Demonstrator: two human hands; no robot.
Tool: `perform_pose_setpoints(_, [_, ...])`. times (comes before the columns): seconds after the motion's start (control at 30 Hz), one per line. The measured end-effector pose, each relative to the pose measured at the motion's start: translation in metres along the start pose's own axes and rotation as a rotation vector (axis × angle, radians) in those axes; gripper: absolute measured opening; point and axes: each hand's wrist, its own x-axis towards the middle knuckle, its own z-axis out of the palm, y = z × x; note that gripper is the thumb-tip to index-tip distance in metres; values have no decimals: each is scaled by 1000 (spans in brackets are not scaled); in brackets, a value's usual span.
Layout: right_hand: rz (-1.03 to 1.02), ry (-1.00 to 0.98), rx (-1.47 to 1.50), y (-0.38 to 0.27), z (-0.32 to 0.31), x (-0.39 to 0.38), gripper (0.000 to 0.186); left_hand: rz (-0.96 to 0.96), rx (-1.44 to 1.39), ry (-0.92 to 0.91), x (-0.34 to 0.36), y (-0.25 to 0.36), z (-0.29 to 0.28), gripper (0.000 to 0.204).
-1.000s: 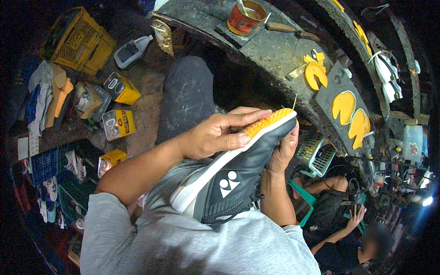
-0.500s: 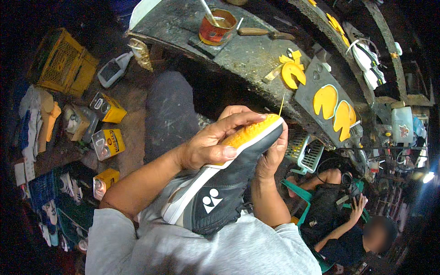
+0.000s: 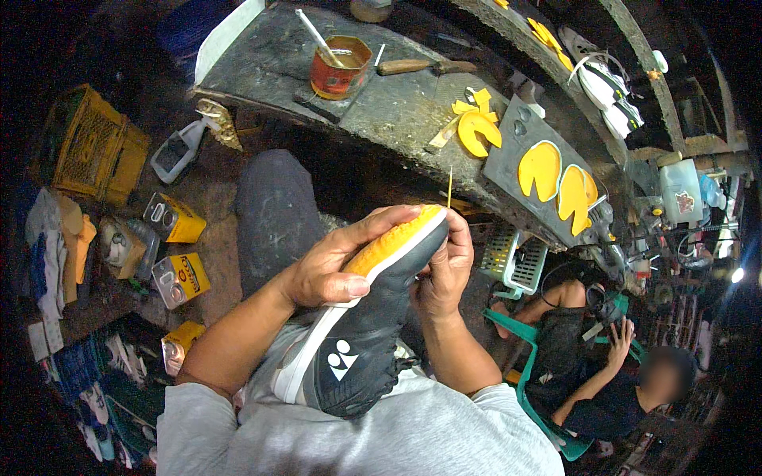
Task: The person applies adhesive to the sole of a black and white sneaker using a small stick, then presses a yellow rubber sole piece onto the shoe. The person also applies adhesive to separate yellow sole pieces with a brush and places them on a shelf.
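Can see across the upper part a long workbench (image 3: 397, 119). At lower right, can see another person (image 3: 607, 408), sitting in a green chair (image 3: 520, 329). At far left, can notice a yellow crate (image 3: 103, 147). In the middle, between both hands, can find a black shoe (image 3: 369, 313) with white midsole and yellow sole, heel down at the lap, toe pointing away. At left of its forefoot, can see the left hand (image 3: 325, 266), clasping the sole between thumb and spread fingers. At right of its toe, can see the right hand (image 3: 446, 278) with fingers bent close; cannot tell exactly pinching what. On the bench, can see a red tin (image 3: 337, 75). Beside the toe, can notice a thin yellow stick (image 3: 450, 186), standing nearly upright.
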Motion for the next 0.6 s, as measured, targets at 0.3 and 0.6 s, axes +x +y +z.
perform_pose_setpoints(0.3, [-81, 43, -354, -53, -10, 23, 52, -76, 61, 142, -17, 2, -18, 107])
perform_pose_setpoints(0.6, [-187, -621, -573, -118, 10, -9, 54, -92, 258, 105, -15, -16, -15, 77])
